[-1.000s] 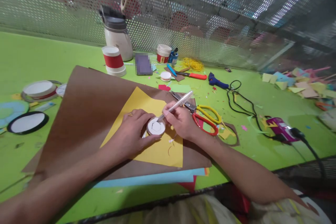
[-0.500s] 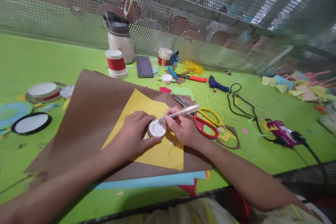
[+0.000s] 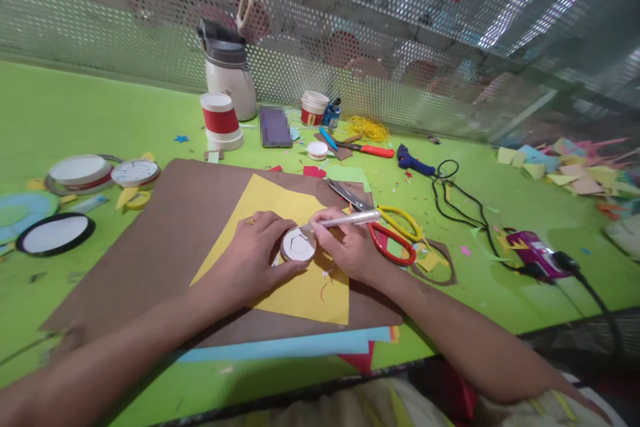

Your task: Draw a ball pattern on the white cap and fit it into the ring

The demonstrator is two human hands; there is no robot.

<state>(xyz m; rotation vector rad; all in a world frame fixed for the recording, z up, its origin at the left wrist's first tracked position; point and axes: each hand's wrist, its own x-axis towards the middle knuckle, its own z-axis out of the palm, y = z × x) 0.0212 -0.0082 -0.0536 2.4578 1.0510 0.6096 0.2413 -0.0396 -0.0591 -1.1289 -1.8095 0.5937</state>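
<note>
My left hand curves round a small round white lid, thumb at its near edge and fingers at its far side. A dark hexagon outline shows on the lid's face. My right hand grips a slim silver craft knife, its tip at the lid's upper right edge. Beneath the lid lies yellow paper with thin curled scraps on it. The yellow paper rests on a large brown sheet. Just right of my right hand are scissors with red and yellow handles.
White lids and a black-rimmed disc are at left. Behind stand a red-and-white cup, a jug and a phone. A blue glue gun has its cord running to a purple power strip; paper scraps lie at right.
The brown sheet's raised far left part has dropped flat, uncovering a blue star and more of a lid. The knife handle has tilted lower; both hands stay at the lid.
</note>
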